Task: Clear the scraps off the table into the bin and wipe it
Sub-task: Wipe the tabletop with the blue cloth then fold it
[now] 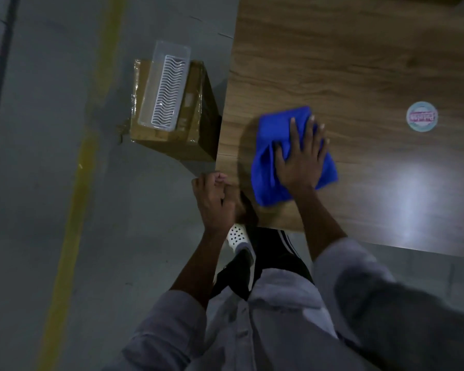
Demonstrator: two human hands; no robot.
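Right hand (300, 156) spread flat, pressing the bunched blue microfibre cloth (279, 124) onto the brown wood-grain table (359, 62) mid-frame, good wiping pressure. Left hand (214, 199) curled into a fist at the table's near edge (nothing visible inside), likely bracing.

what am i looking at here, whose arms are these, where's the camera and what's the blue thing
No machine here: a person wears one camera on the head, looking forward and down. The right hand presses flat on a blue cloth on the wooden table, as if wiping. The left hand is curled in a fist at the table's edge; nothing shows in it. A round sticker sits on the table. On the floor beside it, a cardboard box carries a white plastic tray.
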